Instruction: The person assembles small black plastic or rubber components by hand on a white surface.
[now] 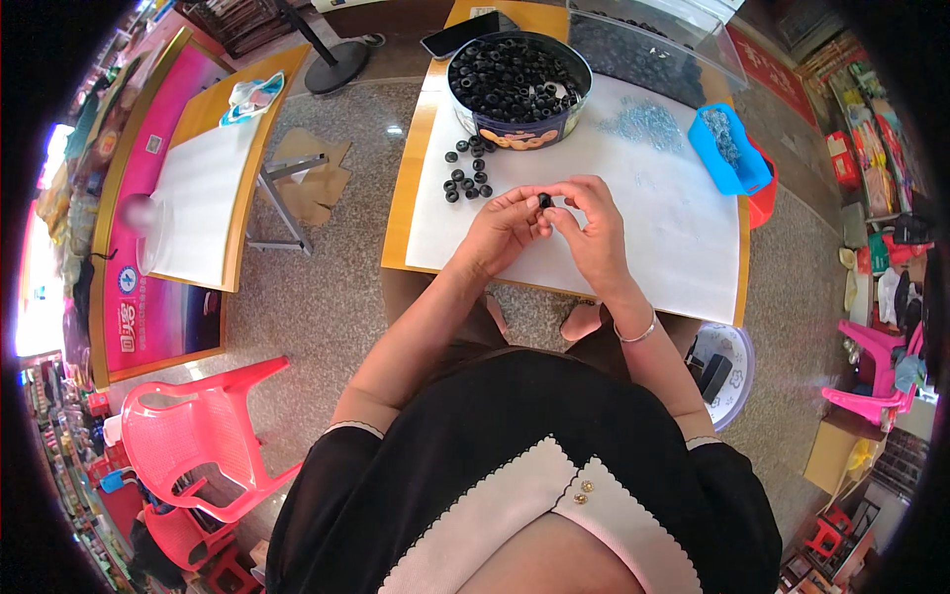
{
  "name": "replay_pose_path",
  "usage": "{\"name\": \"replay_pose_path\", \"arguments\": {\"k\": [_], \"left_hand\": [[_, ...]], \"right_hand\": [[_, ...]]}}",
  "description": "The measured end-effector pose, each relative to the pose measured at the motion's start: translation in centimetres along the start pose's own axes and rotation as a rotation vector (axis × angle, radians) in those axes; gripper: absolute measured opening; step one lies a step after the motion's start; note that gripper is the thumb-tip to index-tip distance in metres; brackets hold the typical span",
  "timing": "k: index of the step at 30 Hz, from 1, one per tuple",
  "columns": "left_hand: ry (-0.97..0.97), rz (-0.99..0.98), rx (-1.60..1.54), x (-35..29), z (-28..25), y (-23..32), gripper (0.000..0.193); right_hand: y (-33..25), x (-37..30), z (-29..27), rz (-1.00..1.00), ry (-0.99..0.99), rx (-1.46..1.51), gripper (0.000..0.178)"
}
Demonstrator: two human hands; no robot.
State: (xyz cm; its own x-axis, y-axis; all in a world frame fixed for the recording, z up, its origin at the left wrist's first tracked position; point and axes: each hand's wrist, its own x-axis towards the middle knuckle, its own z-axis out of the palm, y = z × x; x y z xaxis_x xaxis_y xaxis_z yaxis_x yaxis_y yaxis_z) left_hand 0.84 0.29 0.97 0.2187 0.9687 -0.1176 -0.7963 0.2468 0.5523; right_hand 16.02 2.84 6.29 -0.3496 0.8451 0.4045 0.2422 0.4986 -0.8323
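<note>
Over the near part of the white-covered table [653, 233], my left hand [500, 236] and my right hand [596, 233] meet at the fingertips. Between them is a small black ring-shaped piece [544, 201], pinched by the fingers of both. Its far details are too small to tell. To the left of my hands lie several loose black ring-shaped pieces [479, 178]. Beyond these stands a round tin [534, 136] heaped with the same kind of piece. Small clear bits [643, 124] are scattered on the white sheet, right of the tin.
A blue tray [730, 181] holding clear bits sits at the table's right edge, with a red tray [762, 206] under it. A clear box [658, 59] with black pieces and a phone [463, 36] are at the back. A pink chair [193, 441] stands left.
</note>
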Motion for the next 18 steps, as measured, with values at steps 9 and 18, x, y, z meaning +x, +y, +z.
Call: {"name": "replay_pose_path", "arguments": {"k": [9,18], "left_hand": [[-0.055,-0.025,0.005,-0.13,-0.25,0.08,0.020],[-0.074,0.025,-0.076,-0.14,-0.43,0.04,0.020]], "right_hand": [[0.47,-0.22,-0.08,0.026,-0.021,-0.017,0.019],[0.27,-0.64,-0.76,0.009,-0.004,0.009,0.018]]}}
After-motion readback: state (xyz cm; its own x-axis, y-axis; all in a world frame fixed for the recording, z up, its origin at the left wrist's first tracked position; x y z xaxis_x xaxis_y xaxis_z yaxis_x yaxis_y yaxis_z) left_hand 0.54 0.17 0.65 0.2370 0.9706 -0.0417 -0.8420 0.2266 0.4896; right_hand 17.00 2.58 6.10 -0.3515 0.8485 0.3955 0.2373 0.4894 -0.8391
